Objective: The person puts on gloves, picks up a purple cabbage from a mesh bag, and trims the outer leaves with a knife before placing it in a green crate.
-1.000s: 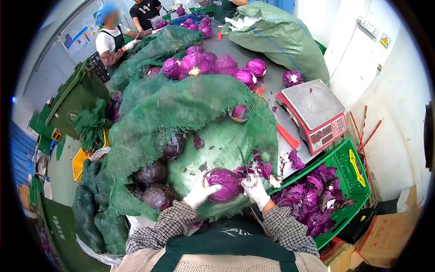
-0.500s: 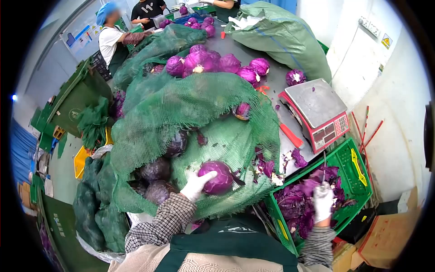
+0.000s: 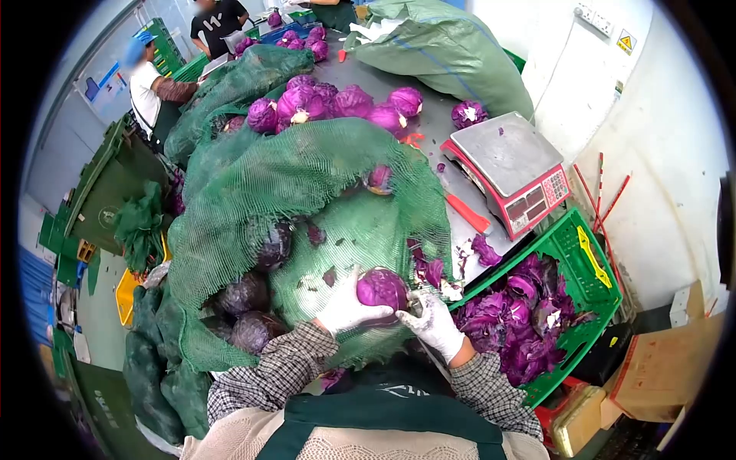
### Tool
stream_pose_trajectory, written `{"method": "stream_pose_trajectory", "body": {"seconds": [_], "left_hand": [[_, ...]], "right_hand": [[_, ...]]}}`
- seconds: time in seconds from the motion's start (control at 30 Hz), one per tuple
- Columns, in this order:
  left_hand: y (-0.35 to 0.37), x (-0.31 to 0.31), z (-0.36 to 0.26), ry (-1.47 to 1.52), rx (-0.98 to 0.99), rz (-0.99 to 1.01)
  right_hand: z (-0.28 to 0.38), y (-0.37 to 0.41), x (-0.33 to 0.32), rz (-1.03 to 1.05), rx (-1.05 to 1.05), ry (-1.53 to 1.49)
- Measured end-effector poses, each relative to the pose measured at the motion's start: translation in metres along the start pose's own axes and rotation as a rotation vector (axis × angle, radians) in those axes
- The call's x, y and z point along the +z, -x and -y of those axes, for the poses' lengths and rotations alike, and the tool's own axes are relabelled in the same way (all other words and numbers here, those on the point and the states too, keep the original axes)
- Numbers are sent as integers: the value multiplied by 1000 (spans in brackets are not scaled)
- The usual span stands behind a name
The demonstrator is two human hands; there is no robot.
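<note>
Left hand (image 3: 346, 307): grip clasps the red cabbage (image 3: 382, 288), which rests on the net sack (image 3: 307, 176) under it.
Right hand (image 3: 433, 322): grip curled at the cabbage's base (whether it holds anything, I cannot tell).
Care: probably steady the head firmly, left fingers clear of the base.

no word or number reads clearly. a yellow triangular warning sign (image 3: 625, 42) sits on the white wall (image 3: 675, 153); white lettering on the dark green apron (image 3: 399, 392), the dark green bin (image 3: 102, 399) and the red scale's keypad (image 3: 553, 188) is too small to read.
</note>
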State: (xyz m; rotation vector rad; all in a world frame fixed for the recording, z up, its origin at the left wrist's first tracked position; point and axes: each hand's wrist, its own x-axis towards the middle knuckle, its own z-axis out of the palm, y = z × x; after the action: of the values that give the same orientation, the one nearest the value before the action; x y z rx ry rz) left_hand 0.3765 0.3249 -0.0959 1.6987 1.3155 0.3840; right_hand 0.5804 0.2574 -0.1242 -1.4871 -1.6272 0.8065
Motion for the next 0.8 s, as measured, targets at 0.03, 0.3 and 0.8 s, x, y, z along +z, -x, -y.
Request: {"method": "stream_pose_trajectory", "body": {"seconds": [0.03,0.3,0.8], "left_hand": [[1,-2,-8,39,-23,20],[10,2,-13,-20,12,-52],[10,14,-15,-338,245,77]], "right_hand": [[0,-1,-1,-17,-75,53],[-7,-23,2,-114,152,357],[-3,12,-19,79,-9,85]]}}
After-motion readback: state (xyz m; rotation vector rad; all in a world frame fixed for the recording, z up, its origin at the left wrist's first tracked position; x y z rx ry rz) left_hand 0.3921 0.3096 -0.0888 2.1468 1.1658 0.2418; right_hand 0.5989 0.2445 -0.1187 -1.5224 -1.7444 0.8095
